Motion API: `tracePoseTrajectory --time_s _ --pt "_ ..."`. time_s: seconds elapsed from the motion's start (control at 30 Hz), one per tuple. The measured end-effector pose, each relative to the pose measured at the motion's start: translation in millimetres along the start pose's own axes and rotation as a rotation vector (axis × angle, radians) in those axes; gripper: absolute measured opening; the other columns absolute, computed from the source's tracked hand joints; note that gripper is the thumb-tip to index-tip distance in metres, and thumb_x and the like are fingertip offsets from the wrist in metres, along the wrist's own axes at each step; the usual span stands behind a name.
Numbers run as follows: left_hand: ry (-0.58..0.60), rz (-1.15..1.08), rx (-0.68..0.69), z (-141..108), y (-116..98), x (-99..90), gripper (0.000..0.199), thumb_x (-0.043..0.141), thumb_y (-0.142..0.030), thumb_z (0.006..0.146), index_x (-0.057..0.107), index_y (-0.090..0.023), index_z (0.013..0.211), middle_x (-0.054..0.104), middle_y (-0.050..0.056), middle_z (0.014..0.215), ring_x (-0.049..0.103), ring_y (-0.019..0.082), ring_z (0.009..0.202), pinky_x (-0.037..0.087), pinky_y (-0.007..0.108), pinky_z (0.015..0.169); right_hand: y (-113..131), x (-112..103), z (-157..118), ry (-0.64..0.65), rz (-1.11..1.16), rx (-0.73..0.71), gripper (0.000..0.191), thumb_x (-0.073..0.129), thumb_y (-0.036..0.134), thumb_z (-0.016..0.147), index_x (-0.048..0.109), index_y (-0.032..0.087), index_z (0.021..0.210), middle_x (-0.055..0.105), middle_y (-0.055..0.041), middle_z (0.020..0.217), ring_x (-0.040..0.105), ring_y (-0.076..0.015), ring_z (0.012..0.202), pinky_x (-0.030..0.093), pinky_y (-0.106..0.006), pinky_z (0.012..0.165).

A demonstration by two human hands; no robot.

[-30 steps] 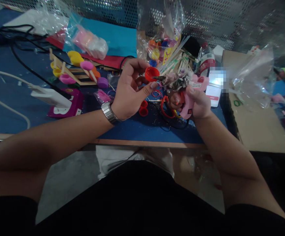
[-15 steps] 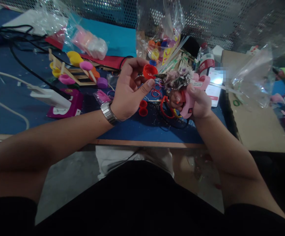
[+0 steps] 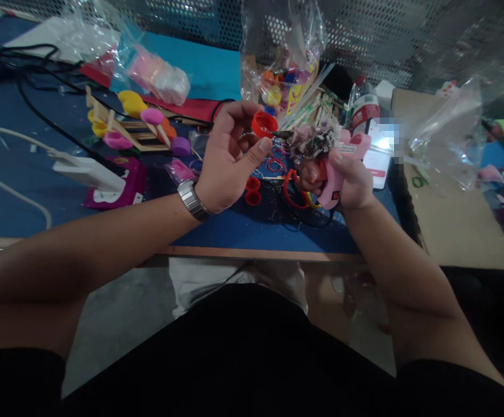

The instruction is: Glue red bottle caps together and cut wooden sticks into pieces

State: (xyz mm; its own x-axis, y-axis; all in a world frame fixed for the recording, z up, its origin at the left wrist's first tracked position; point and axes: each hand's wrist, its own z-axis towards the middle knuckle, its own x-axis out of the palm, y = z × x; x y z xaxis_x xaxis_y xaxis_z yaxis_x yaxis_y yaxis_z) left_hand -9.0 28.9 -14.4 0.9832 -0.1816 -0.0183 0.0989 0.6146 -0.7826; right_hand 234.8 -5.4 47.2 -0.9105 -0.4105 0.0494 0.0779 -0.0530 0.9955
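Left hand has thumb and fingertips clamped on a red cap, open side visible. Right hand is wrapped round a pink glue gun. Nozzle points toward the left fingers, tip at the cap's right edge; can't tell if touching. Grey stringy fuzz coats the gun's front, just left of the right thumb. Two loose caps sit on the blue table below the left thumb. Phone lies just right of the right fingers.
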Motion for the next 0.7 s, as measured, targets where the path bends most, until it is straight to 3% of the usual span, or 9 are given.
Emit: tracePoseTrajectory --time_s 0.1,0.27,0.37,0.53,0.7 --pt "0.035 -0.018 -0.003 -1 0 -1.4 0.062 0.067 -0.083 0.100 0.046 -0.047 0.147 0.065 -0.004 0.152 0.060 0.030 0.150 0.060 0.058 0.122 -2 -1 0 0.009 0.009 -0.010 0.068 0.082 0.090 0.077 0.056 0.028 0.077 0.051 -0.0017 0.074 0.058 -0.0208 0.069 0.049 -0.038 0.050" --pt "0.063 -0.027 -0.016 -1 -1 -3.3 0.063 0.067 -0.081 0.101 0.041 -0.049 0.149 0.066 -0.007 0.154 0.057 0.031 0.154 0.055 0.059 0.127 -2 2 0 0.014 0.059 -0.060 0.056 0.079 0.080 0.085 0.062 0.028 0.074 0.046 -0.0006 0.069 0.041 -0.0160 0.057 0.039 -0.037 0.049" --pt "0.061 -0.004 0.006 0 1 -3.2 0.064 0.064 -0.082 0.102 0.042 -0.047 0.151 0.067 -0.004 0.153 0.058 0.029 0.155 0.055 0.057 0.128 0 3 -1 0.003 0.031 -0.033 0.058 0.080 0.082 0.082 0.060 0.029 0.073 0.045 -0.0014 0.070 0.042 -0.0179 0.060 0.041 -0.038 0.049" --pt "-0.043 -0.036 0.010 1 -2 0.1 0.066 0.075 -0.083 0.095 0.056 -0.043 0.144 0.070 0.001 0.148 0.071 0.029 0.142 0.066 0.052 0.115 0 1 -1 0.014 0.020 -0.023 0.061 0.081 0.084 0.080 0.060 0.028 0.072 0.046 -0.0012 0.070 0.043 -0.0166 0.061 0.041 -0.036 0.050" --pt "-0.129 -0.111 -0.085 2 -15 4.8 0.063 0.089 -0.080 0.084 0.069 -0.048 0.134 0.076 0.001 0.139 0.076 0.032 0.130 0.072 0.054 0.104 -3 -2 1 0.037 0.060 -0.013 0.064 0.087 0.084 0.076 0.062 0.026 0.071 0.050 -0.0009 0.071 0.046 -0.0141 0.059 0.043 -0.036 0.050"
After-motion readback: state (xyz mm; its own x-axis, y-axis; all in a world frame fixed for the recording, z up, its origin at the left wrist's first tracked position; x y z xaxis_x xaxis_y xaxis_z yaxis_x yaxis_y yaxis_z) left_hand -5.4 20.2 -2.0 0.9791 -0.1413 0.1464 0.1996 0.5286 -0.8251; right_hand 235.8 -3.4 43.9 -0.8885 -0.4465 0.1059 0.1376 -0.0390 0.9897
